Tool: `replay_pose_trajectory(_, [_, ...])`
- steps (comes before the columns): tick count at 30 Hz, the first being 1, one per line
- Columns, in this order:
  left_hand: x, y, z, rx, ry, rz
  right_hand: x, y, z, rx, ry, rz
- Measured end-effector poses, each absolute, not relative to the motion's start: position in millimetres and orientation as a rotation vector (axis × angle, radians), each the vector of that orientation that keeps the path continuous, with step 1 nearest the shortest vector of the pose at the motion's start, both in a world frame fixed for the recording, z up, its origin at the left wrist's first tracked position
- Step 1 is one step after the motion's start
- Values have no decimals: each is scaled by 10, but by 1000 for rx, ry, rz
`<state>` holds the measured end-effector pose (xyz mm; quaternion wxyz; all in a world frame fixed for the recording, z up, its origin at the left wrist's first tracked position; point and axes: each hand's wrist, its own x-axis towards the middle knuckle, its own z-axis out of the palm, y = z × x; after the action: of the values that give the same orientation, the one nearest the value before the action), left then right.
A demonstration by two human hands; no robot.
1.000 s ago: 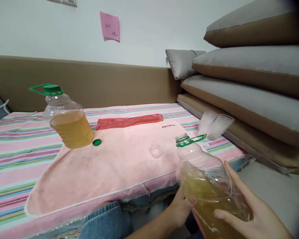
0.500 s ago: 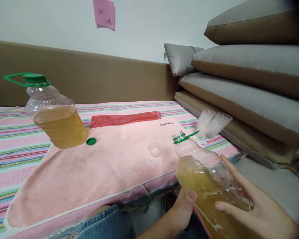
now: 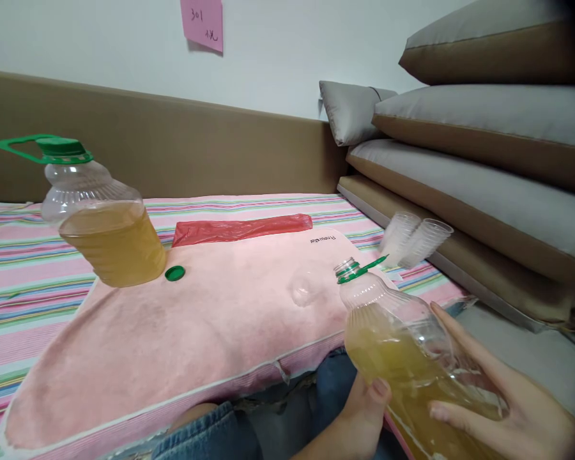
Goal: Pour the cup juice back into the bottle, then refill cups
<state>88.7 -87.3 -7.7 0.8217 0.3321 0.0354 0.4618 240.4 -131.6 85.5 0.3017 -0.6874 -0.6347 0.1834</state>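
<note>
A large clear plastic bottle [image 3: 393, 358] of yellowish liquid leans to the left at the lower right, its cap off and its green handle ring [image 3: 364, 269] round the neck. My right hand [image 3: 503, 396] grips its side, fingers over the top and thumb across the front. Against its near underside is my left hand [image 3: 364, 409], closed on the bottle with the thumb showing and the other fingers hidden. A clear plastic cup [image 3: 306, 287] stands on the pink mat [image 3: 211, 338], left of the bottle's mouth. The loose green cap [image 3: 175, 273] lies farther left.
A second capped bottle [image 3: 115, 243] stands on the left of the mat. Behind it lies a folded red plastic bag [image 3: 242, 229]. Stacked clear cups [image 3: 421, 243] rest at the right, beside piled grey-brown cushions [image 3: 483, 160]. A padded board [image 3: 172, 140] runs along the back.
The held bottle has shifted slightly right and down in view, with both hands still on it. The camera view has moved a little. The other things stay in place.
</note>
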Motion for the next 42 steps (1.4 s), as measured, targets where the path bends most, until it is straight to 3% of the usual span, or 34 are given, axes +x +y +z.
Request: replay_pose_trajectory(42, [960, -946, -177, 472, 312, 929, 2216, -1024, 1128, -1942, -1647, 771])
